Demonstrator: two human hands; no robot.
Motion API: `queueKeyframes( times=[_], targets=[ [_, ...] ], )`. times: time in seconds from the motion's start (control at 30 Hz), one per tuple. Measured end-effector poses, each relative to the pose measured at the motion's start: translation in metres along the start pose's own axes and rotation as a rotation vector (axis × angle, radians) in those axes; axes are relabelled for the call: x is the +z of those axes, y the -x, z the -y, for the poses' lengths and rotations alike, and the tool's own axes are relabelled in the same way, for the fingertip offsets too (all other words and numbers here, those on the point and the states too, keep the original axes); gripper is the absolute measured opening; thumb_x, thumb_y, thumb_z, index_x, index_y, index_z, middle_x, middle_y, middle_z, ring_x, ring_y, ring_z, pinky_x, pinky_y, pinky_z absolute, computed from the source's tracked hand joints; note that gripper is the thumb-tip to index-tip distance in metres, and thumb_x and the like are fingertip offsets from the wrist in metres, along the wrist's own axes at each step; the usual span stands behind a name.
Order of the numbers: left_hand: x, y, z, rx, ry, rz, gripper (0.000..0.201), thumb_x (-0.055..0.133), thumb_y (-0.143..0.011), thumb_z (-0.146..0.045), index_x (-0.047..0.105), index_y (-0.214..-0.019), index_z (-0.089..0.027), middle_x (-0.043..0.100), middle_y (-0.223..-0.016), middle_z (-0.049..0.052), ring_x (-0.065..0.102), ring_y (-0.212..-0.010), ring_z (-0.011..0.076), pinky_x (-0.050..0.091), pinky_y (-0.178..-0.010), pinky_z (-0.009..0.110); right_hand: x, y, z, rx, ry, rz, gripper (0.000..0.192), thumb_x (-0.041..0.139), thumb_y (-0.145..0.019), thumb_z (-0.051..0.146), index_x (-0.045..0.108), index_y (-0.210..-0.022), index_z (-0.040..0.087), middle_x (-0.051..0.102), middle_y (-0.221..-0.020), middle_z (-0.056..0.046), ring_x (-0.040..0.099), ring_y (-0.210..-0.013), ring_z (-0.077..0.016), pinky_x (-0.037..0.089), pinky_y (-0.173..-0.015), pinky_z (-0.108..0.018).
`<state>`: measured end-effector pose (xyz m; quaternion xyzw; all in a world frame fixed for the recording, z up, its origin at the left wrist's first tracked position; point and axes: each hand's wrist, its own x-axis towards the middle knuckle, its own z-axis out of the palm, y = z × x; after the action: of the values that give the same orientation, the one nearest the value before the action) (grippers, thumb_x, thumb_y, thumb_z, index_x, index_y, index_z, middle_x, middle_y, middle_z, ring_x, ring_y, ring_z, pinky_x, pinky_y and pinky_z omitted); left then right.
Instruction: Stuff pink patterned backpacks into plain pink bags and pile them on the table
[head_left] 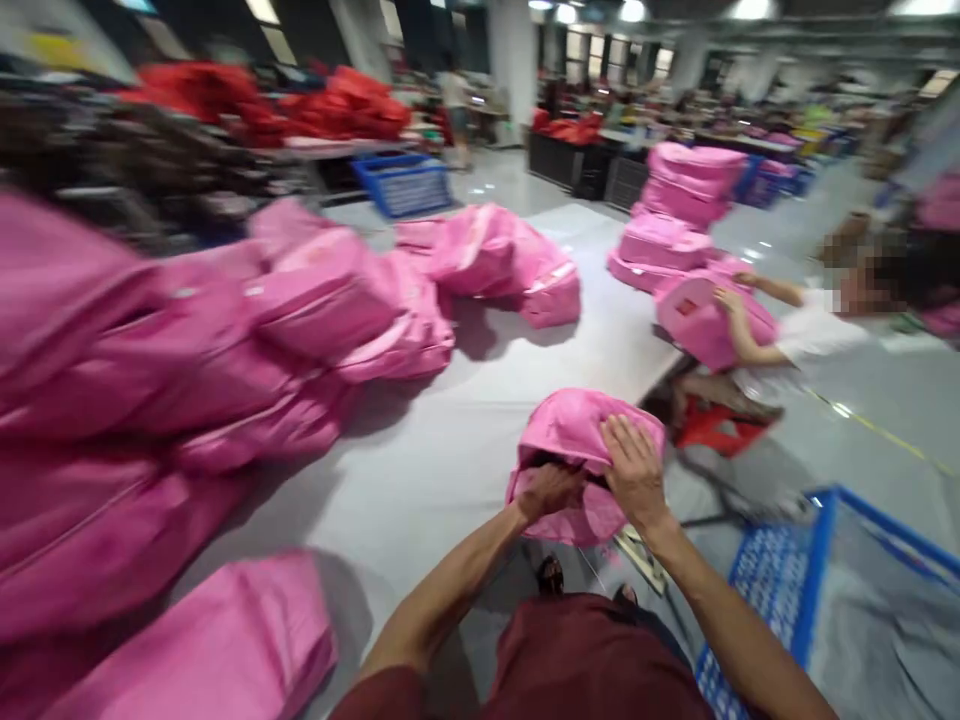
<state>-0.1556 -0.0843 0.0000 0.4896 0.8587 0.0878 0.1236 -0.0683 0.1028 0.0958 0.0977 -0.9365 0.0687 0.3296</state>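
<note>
A pink fabric bag is at the near edge of the table, right in front of me, with its dark opening facing me. My left hand reaches into that opening; its fingertips are hidden inside, so whether they grip anything does not show. Over the bag's right side lies my right hand, closed around the edge of the opening with its fingers on the outer fabric. To the left, a large heap of similar pink bags covers the table, and one more pink bag lies close at the lower left.
The pale table stretches away from me. At its right edge a co-worker handles a pink bag beside a stack of pink bags. A blue crate stands on the floor at my right; another blue crate is farther back.
</note>
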Motion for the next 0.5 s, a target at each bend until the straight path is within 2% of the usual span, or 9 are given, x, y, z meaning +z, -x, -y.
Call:
queueKeyframes(
  times=[0.03,0.13,0.23,0.3,0.4,0.47,0.5],
  targets=[
    [0.006,0.004,-0.010,0.052,-0.011,0.048,0.036,0.075,-0.102,-0.027,0.078,-0.135,-0.011,0.084,-0.119,0.020,0.080,-0.100,0.0327,0.055,-0.079,0.036,-0.009,0.011,-0.007,0.006,-0.023,-0.010,0.063,0.053,-0.113,0.022,0.046,-0.176,0.019,0.065,-0.164,-0.015,0.055,-0.159,-0.0316,0.039,-0.138,-0.056],
    [0.023,0.018,-0.045,0.213,-0.052,0.152,0.029,0.062,-0.107,-0.017,0.080,-0.129,-0.011,0.084,-0.103,0.019,0.080,-0.091,0.0315,0.050,-0.071,0.035,-0.046,0.050,-0.022,0.113,-0.089,-0.047,0.050,0.050,-0.119,0.032,0.058,-0.166,0.018,0.075,-0.151,-0.013,0.065,-0.149,-0.0277,0.046,-0.134,-0.051],
    [0.038,0.023,-0.084,0.363,-0.049,0.194,0.024,0.070,-0.105,-0.026,0.082,-0.122,-0.016,0.085,-0.101,0.017,0.080,-0.090,0.0314,0.049,-0.070,0.036,-0.084,0.096,-0.034,0.277,-0.066,-0.126,0.043,0.046,-0.121,0.038,0.071,-0.149,0.016,0.082,-0.131,-0.014,0.077,-0.127,-0.0261,0.061,-0.117,-0.044],
    [0.043,0.019,-0.109,0.478,-0.001,0.166,0.020,0.077,-0.103,-0.034,0.082,-0.114,-0.018,0.086,-0.103,0.015,0.080,-0.092,0.0307,0.051,-0.072,0.036,-0.107,0.130,-0.041,0.386,0.023,-0.165,0.040,0.044,-0.121,0.034,0.075,-0.140,0.017,0.084,-0.120,-0.013,0.081,-0.113,-0.0254,0.066,-0.102,-0.040],
    [0.036,0.003,-0.140,0.675,0.106,-0.013,0.012,0.077,-0.104,-0.028,0.081,-0.110,-0.019,0.086,-0.101,0.009,0.079,-0.086,0.0255,0.052,-0.069,0.034,-0.135,0.178,-0.052,0.552,0.180,-0.204,0.040,0.044,-0.121,0.036,0.077,-0.129,0.016,0.084,-0.110,-0.012,0.082,-0.099,-0.0253,0.066,-0.087,-0.037],
    [0.022,-0.015,-0.160,0.835,0.168,-0.232,0.019,0.067,-0.108,-0.019,0.080,-0.121,-0.020,0.087,-0.105,0.006,0.078,-0.086,0.0225,0.054,-0.073,0.033,-0.150,0.203,-0.061,0.655,0.265,-0.226,0.040,0.046,-0.121,0.039,0.077,-0.124,0.015,0.084,-0.106,-0.012,0.081,-0.094,-0.0251,0.064,-0.083,-0.036],
    [0.013,-0.026,-0.170,0.896,0.202,-0.353,0.026,0.064,-0.109,-0.016,0.078,-0.130,-0.022,0.087,-0.110,0.006,0.078,-0.092,0.0221,0.057,-0.080,0.033,-0.157,0.213,-0.066,0.702,0.297,-0.232,0.040,0.047,-0.120,0.041,0.078,-0.123,0.015,0.084,-0.104,-0.012,0.081,-0.092,-0.0249,0.063,-0.080,-0.035]
  ],
)
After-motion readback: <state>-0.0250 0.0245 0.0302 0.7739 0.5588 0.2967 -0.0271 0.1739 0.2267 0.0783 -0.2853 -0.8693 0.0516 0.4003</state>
